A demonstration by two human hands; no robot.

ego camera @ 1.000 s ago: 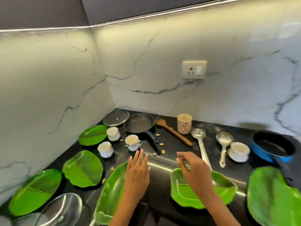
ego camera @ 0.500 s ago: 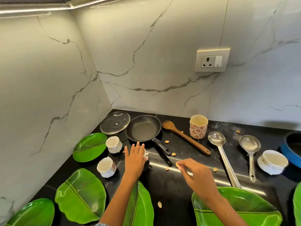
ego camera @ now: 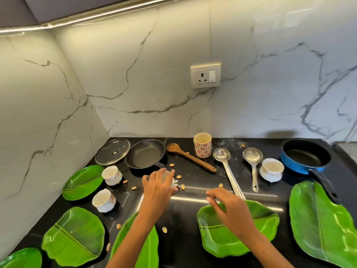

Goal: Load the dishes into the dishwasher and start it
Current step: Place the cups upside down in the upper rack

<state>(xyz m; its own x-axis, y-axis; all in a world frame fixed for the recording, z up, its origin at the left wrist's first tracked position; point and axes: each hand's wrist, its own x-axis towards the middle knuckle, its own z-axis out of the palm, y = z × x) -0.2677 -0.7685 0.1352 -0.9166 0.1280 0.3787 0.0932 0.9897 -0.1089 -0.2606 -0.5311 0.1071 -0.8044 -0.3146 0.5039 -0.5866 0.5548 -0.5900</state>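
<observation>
Barely begun, your left hand [ego camera: 157, 183] grips a white cup [ego camera: 170, 179]; your right hand [ego camera: 229, 207] hovers loosely curled; every dish awaits loading.

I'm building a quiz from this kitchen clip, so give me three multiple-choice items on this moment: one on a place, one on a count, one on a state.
1. Where does the wooden spoon lie?
A. between the black frying pan and the flowered mug
B. inside the blue pan
C. on a green leaf plate

2. How many steel ladles lie on the black counter?
A. one
B. two
C. four

3. What is the left hand doing?
A. lying flat on the counter
B. gripping a white cup
C. holding the glass lid

Answers:
1 A, its bowl sits just right of the frying pan and its handle runs below the mug.
2 B, the long ladle and the short ladle lie side by side.
3 B, its fingers curl round the cup near the pan's handle.
</observation>
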